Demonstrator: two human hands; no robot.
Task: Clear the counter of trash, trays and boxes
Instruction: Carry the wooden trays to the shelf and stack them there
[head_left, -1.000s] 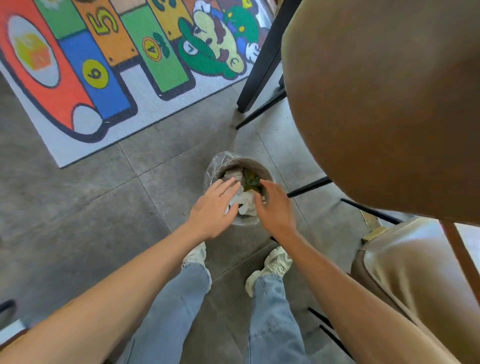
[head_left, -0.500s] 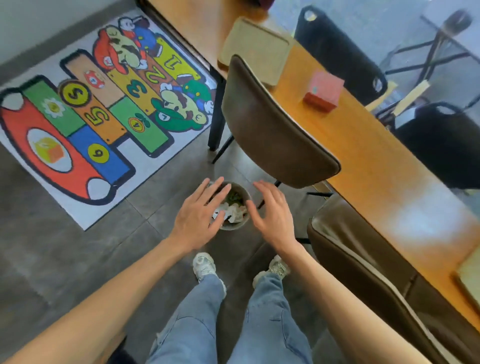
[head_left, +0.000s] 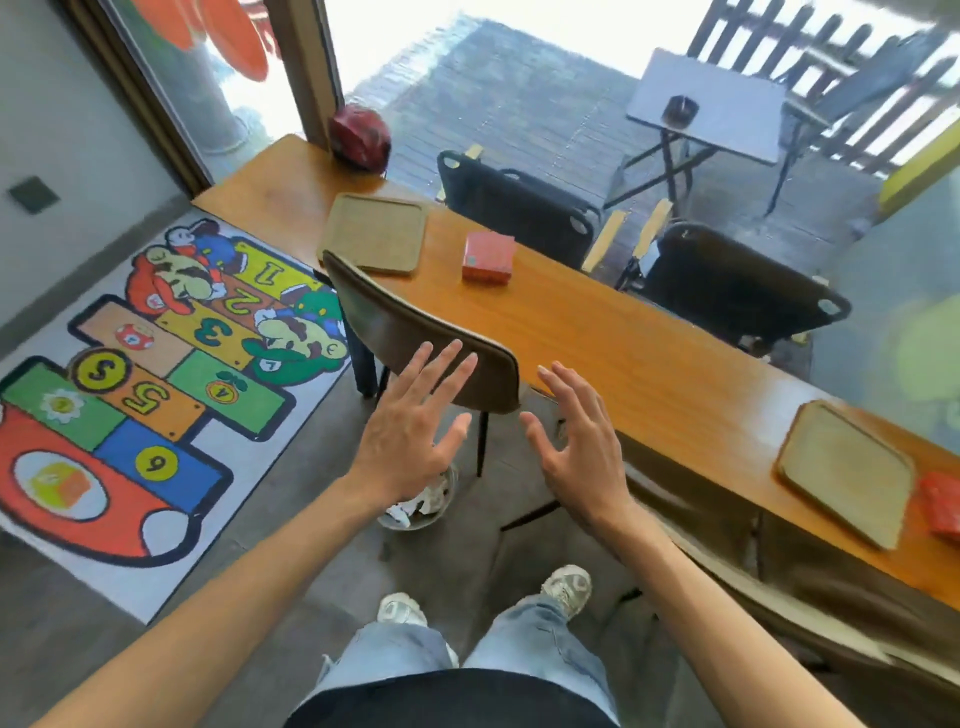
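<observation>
One long wooden counter (head_left: 597, 332) runs from 11 o'clock to 4 o'clock across the room. One play mat (head_left: 156, 374) with numbered squares and cartoon figures lies on the grey floor at 9 o'clock. Chairs: two brown ones on the person's side, the nearer chair back (head_left: 415, 343) at centre, the second brown chair (head_left: 805, 613) at 4 o'clock tucked under the counter edge; two black chairs beyond the counter, one (head_left: 514, 202) at 12 o'clock and the other (head_left: 737, 286) at 2 o'clock. One small grey table (head_left: 711, 104) stands outside at 1 o'clock.

Trays on the counter: two. Far tray (head_left: 376, 234) at 11 o'clock, near tray (head_left: 847, 473) at 3 o'clock; both tan. Red boxes: two. One red box (head_left: 488, 257) just beside the far tray, the second red box (head_left: 943, 504) at the right edge, just beside the near tray and partly cut off. One dark red rounded object (head_left: 361, 136) sits at the counter's far end; blurred, cannot tell what.

One trash bin (head_left: 421, 506) with crumpled white trash stands on the floor at 6 o'clock, partly hidden under the left wrist.

Hands: two, both bare and holding nothing. Left hand (head_left: 410, 431) is palm down with fingers spread, in front of the near chair back. Right hand (head_left: 579, 441) is beside it, apart, fingers spread and slightly bent. Both forearms reach forward from the lower corners.
</observation>
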